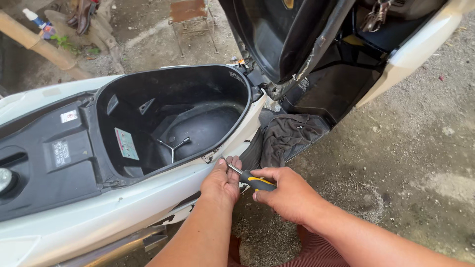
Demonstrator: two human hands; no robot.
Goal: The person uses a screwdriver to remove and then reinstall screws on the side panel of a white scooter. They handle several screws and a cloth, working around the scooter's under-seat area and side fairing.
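Two hands are working at the side of a white scooter [89, 217], which is standing with its seat [277, 34] lifted up. At the far left, a fuel cap [5, 179] is showing on the black rear panel. Next to it, the open storage compartment [173, 118] is lying bare, and a small Y-shaped metal wrench [173, 146] is resting on its bottom, probably kept there to be near at hand. The left hand [222, 180] is pressing on the white side panel just under the rim of the compartment, its fingers curled around the metal shaft of a screwdriver [255, 181], so it seems to be guiding the tip; the tip itself is hidden behind the fingers, so I cannot tell what it is touching. The right hand [287, 193] is closing firmly on the black and yellow handle, holding the tool almost level and pointing it to the panel. Further right, a dark grey rag [287, 136] is lying crumpled on the footboard [326, 89]. Beyond it, the concrete ground [420, 163] is looking dusty.
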